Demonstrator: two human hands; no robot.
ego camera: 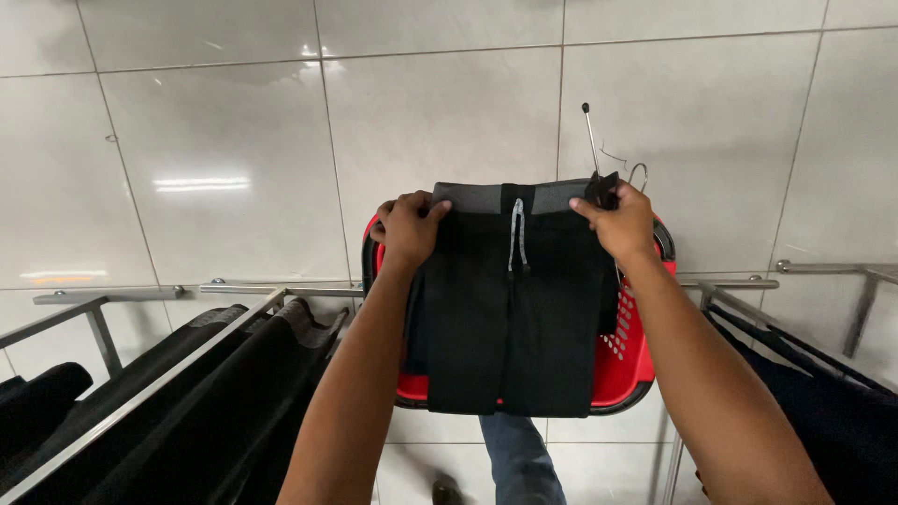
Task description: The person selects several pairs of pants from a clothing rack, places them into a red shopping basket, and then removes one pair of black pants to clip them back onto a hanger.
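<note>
Your left hand (pixel 408 227) pinches waistband corner of black shorts (pixel 510 309); right hand (pixel 620 223) clamps opposite corner plus black hanger clip. Shorts hang flat between both hands, grey drawstring (pixel 516 236) centred, draped over red basket (pixel 629 360), covering most of it. Wire hanger hook (pixel 637 173) sticks up past right hand. Clothes rail (pixel 140 397) with dark garments at lower left, second rail at right edge.

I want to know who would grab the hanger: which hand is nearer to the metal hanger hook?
The right hand. It grips the shorts at the waistband corner just below the hook; the left hand holds the opposite corner, farther away.
</note>
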